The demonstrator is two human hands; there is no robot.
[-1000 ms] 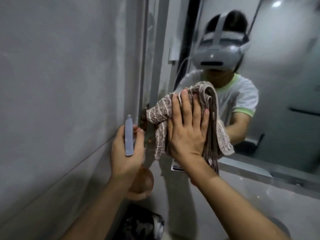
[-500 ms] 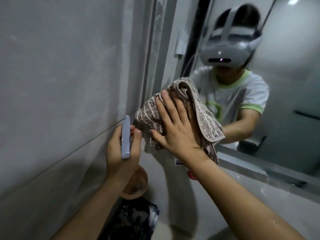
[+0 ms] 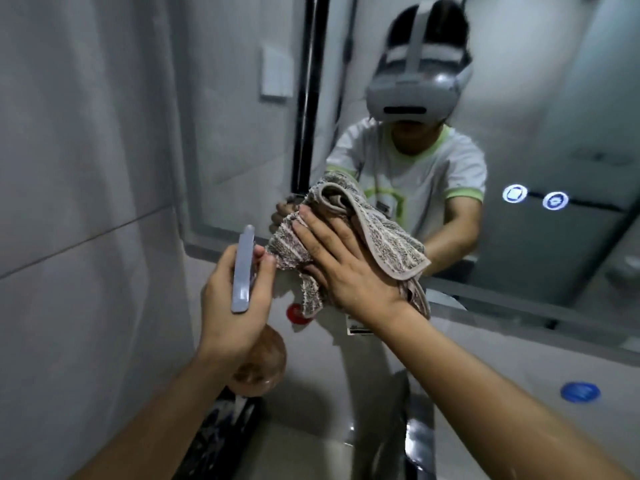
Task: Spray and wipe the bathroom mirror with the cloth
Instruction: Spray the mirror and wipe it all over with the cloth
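Observation:
The bathroom mirror (image 3: 540, 109) fills the upper right and reflects a person wearing a headset. My right hand (image 3: 343, 265) lies flat, pressing a brown and white striped cloth (image 3: 377, 230) against the mirror's lower left corner. Part of the cloth hangs below the palm, over the mirror's bottom edge. Just left of the cloth, my left hand (image 3: 232, 306) grips a spray bottle with a grey trigger head (image 3: 243, 270) and a brownish round body (image 3: 259, 365) below the fist. The nozzle is hidden from me.
A grey tiled wall (image 3: 86, 168) stands close on the left. A white curved faucet (image 3: 367, 368) rises under my right arm, with a red cap (image 3: 295, 312) beside it. A blue round sticker (image 3: 580, 392) sits on the ledge at right. Two lit touch icons (image 3: 535, 197) glow in the mirror.
The view has swung right, showing more mirror. My right hand and the cloth have slid down toward the mirror's lower edge. The left hand keeps hold of the spray bottle.

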